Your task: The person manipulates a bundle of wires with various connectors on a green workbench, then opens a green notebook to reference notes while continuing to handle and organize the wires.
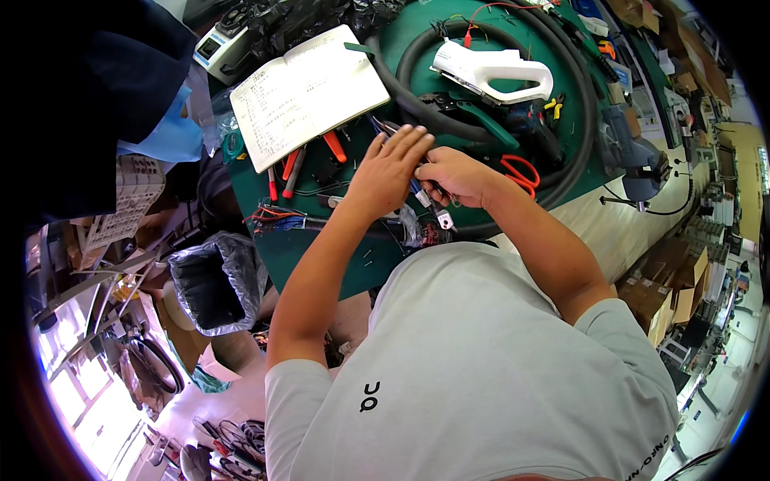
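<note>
Both my hands meet over the near side of the green table. My left hand (387,172) has its fingers long and bent over a dark slim tool (383,127), whose tip shows between thumb and fingers; its kind is hidden. Just right of it, my right hand (461,176) is closed, its fingertips tucked under the left fingers, and what they pinch cannot be made out. Below the hands lie thin wires and a white tag-like piece (444,219). A thick black cable (365,230) with frayed coloured wires (277,215) runs underneath.
An open notebook (309,92) lies at the far left, above orange-handled tools (334,147). A white handheld device (493,72), green-handled cutters (488,124), red-handled scissors (521,175) and a coiled black hose (589,120) occupy the right. A lined bin (215,282) stands left of the table.
</note>
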### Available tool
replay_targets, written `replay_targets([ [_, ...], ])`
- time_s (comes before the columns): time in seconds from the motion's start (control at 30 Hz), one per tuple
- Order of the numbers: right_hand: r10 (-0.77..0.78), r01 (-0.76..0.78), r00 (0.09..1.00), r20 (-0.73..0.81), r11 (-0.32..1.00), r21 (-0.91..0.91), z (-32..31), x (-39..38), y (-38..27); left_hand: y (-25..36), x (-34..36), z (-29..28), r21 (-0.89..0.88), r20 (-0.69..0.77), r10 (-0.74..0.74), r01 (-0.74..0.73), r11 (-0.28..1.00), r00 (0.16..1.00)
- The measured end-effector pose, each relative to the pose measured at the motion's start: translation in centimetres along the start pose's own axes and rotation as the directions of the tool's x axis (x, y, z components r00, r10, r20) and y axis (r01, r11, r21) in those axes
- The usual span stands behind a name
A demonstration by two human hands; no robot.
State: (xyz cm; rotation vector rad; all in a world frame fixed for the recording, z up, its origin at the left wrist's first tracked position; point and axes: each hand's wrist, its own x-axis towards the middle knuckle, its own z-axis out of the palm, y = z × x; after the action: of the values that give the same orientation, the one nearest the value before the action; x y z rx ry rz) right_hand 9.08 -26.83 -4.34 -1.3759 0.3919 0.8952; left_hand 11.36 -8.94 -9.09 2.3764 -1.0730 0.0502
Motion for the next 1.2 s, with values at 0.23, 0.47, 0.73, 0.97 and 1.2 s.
replay_targets([
  [0.23,-0.028,0.012,0.998,0.050,0.957,0.291,-3.0,-1.0,-2.4,-2.1,3.6,1.4,-0.321,-0.010,0.037,-0.038,0.946,0.999],
  [0.47,-0.141,0.213,0.973,-0.180,0.844,0.491,-3.7,0.7,-1.8,-1.9,5.0,1.8,-0.714,0.033,-0.287,0.224,0.664,0.957],
  [0.73,-0.469,0.525,0.784,-0.406,0.850,0.033,-2.4,2.9,-1.5,-4.2,5.3,1.2,-0.887,0.292,-0.338,0.385,0.254,0.895],
  [0.97,-0.533,0.531,0.769,-0.353,0.840,-0.113,-1.5,6.8,-4.2,-3.8,6.1,0.5,-0.824,0.303,-0.303,0.408,0.393,0.904],
  [1.2,-0.412,0.499,0.842,-0.348,0.840,0.213,-3.0,6.2,-3.9,-2.6,5.0,2.5,-0.874,0.205,-0.436,0.365,0.321,0.876],
])
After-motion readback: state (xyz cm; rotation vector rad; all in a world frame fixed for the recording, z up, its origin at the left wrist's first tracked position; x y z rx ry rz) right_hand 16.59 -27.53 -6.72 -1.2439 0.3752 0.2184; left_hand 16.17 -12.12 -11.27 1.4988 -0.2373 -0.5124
